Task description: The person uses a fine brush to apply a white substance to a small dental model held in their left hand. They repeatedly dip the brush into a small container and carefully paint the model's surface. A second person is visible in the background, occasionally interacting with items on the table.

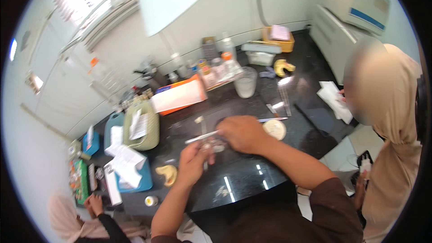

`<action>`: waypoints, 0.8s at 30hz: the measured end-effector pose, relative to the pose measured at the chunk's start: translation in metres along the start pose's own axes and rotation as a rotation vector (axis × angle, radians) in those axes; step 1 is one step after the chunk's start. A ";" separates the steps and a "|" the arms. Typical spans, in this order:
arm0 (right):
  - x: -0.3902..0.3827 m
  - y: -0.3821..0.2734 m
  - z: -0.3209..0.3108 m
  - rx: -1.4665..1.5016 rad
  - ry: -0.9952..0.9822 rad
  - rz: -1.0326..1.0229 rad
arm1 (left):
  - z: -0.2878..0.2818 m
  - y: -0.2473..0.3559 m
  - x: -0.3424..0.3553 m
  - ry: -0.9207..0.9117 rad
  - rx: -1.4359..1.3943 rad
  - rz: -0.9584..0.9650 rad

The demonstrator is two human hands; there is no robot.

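Note:
My right hand [243, 133] is closed round a slim, pale, rod-like tool [200, 137], which points left over the black worktop. My left hand [194, 159] is just below the tool's tip, fingers bent together. Whatever lies between them is blurred and too small to name. A small clear glass-like piece [218, 146] shows between the two hands. To the left of my left wrist lies a yellowish arch-shaped dental cast [168, 175]. A round cream disc [274, 129] sits right of my right hand, beside a thin bluish stick [272, 119].
A frosted cup [245, 83], bottles [226, 56] and another yellow cast [283, 67] stand behind. Baskets [143, 128] with papers and a small jar [151, 200] are at left. One person [390, 94] is at the right edge, another [67, 218] lower left.

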State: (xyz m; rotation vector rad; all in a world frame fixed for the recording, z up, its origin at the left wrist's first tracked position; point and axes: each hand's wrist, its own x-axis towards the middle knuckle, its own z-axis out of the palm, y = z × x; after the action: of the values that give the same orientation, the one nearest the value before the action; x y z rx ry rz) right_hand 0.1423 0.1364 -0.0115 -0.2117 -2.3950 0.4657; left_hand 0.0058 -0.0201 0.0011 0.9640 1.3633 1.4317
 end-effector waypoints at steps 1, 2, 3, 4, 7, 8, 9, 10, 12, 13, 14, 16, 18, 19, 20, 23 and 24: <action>-0.001 -0.002 0.004 0.017 -0.004 0.021 | 0.003 0.002 -0.003 0.055 -0.037 0.020; 0.000 -0.005 0.007 0.038 -0.007 0.041 | -0.002 -0.003 -0.004 0.079 -0.023 0.042; 0.002 -0.005 0.005 0.049 0.011 0.040 | -0.003 -0.001 -0.005 0.099 -0.071 0.031; 0.002 -0.004 0.002 0.067 0.031 0.034 | -0.002 0.001 -0.007 0.148 -0.111 0.038; 0.001 0.005 -0.008 0.051 0.008 0.050 | 0.000 0.001 -0.005 0.124 -0.071 0.095; 0.000 0.007 -0.008 0.072 0.032 0.037 | 0.001 -0.001 -0.005 0.103 -0.018 0.095; -0.003 0.005 -0.007 0.076 0.034 0.035 | 0.002 -0.004 -0.006 0.083 0.035 0.096; -0.003 0.000 -0.003 0.088 0.038 0.027 | 0.001 -0.005 -0.007 0.071 0.094 0.099; 0.000 0.000 0.000 0.096 0.028 0.019 | 0.002 0.000 -0.008 0.102 0.065 0.100; 0.000 0.000 0.002 0.093 0.015 0.028 | 0.001 0.000 -0.009 0.113 0.051 0.092; -0.001 0.000 0.003 0.091 0.001 0.037 | -0.002 -0.001 -0.009 0.130 0.000 0.110; 0.000 0.004 -0.001 0.100 -0.012 0.039 | -0.001 0.000 -0.008 0.117 0.035 0.095; -0.002 0.002 -0.001 0.122 -0.011 0.033 | 0.001 0.001 -0.007 0.093 0.060 0.087; -0.001 -0.002 0.004 0.145 -0.006 0.024 | 0.001 0.001 -0.007 0.080 0.068 0.084; -0.001 -0.004 0.006 0.166 -0.001 0.015 | 0.002 0.001 -0.007 0.067 0.075 0.083; 0.002 -0.001 0.003 0.103 -0.015 0.044 | 0.001 0.003 -0.007 0.116 0.017 0.098; 0.002 0.000 0.000 0.105 -0.006 0.049 | 0.000 0.002 -0.007 0.106 0.025 0.098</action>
State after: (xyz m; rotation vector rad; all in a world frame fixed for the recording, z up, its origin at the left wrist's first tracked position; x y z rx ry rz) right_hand 0.1403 0.1371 -0.0103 -0.2222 -2.3679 0.6134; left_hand 0.0075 -0.0269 0.0033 0.9943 1.4310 1.5619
